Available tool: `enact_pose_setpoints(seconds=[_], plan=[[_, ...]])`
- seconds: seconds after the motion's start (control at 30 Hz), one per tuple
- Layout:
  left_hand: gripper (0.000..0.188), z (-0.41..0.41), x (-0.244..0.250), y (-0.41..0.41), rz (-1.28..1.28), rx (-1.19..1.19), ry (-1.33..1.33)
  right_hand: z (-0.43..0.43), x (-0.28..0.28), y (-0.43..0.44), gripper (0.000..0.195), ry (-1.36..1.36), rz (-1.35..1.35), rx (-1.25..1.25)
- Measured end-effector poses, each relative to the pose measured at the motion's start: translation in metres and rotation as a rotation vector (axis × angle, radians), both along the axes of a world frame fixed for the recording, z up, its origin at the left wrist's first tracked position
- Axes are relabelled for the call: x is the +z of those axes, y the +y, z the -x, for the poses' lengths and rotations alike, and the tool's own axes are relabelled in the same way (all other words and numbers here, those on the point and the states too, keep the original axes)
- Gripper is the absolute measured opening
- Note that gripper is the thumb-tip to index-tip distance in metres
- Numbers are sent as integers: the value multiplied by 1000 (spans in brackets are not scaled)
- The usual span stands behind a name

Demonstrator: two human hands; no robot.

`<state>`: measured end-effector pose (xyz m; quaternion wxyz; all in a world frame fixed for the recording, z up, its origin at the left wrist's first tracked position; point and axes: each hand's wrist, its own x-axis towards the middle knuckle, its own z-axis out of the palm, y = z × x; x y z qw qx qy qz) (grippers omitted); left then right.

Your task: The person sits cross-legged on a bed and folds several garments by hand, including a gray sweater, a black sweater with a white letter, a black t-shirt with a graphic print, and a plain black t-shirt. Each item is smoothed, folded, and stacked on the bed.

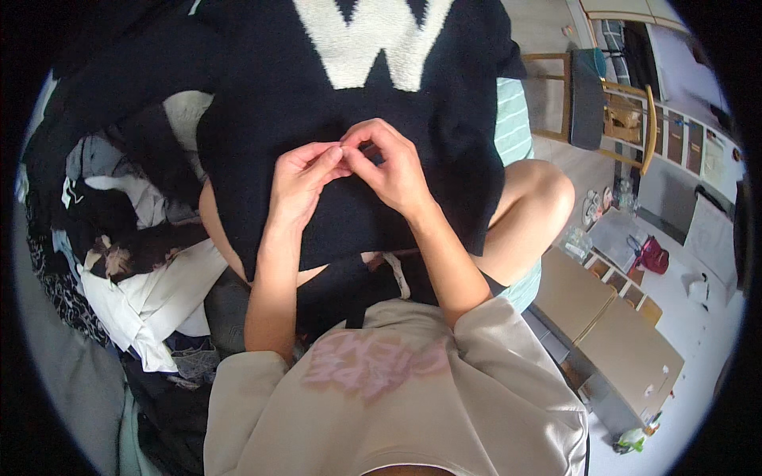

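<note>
A black knitted garment [238, 119] with a large white letter lies spread over my lap and crossed legs. Above its lower middle, my left hand [306, 178] and my right hand [390, 163] meet with thumbs and fingertips pinched together. Whether something small sits between the fingertips, I cannot tell. Both wrists rest over the dark fabric, below the white letter [372, 47].
A heap of clothes, with a white garment [178, 279] and a grey one [98, 157], lies at the left. To the right are striped green bedding [513, 119], a wooden chair [586, 107], cardboard-coloured boxes [631, 345] and a red bag [653, 256].
</note>
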<state>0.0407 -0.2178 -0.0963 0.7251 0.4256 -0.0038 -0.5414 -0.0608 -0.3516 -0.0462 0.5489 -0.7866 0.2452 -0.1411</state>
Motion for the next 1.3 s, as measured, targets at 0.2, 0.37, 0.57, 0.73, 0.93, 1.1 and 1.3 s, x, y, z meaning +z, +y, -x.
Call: enact_pose_setpoints(seconds=[0.2, 0.37, 0.57, 0.73, 0.93, 1.1, 1.3], plan=[[15, 3, 4, -9, -58, -200, -284, 23, -10, -35, 27, 85, -448, 41], [15, 13, 3, -12, -89, -175, -446, 39, -33, -54, 15, 185, -754, 140], [30, 17, 14, -20, -194, -23, -322, 15, -60, -54, 19, 250, 228, -138], [31, 14, 8, -15, -213, -76, -333, -2, -79, -51, 18, 345, 501, -61], [19, 17, 6, -18, -175, 8, -303, 9, -119, -69, 18, 183, 172, -326], [19, 19, 11, -16, -211, -91, -388, 20, -94, -62, 19, -19, -567, -583], [24, 40, 29, -1, -127, -118, -204, 50, 10, -13, 11, -48, 67, 121]])
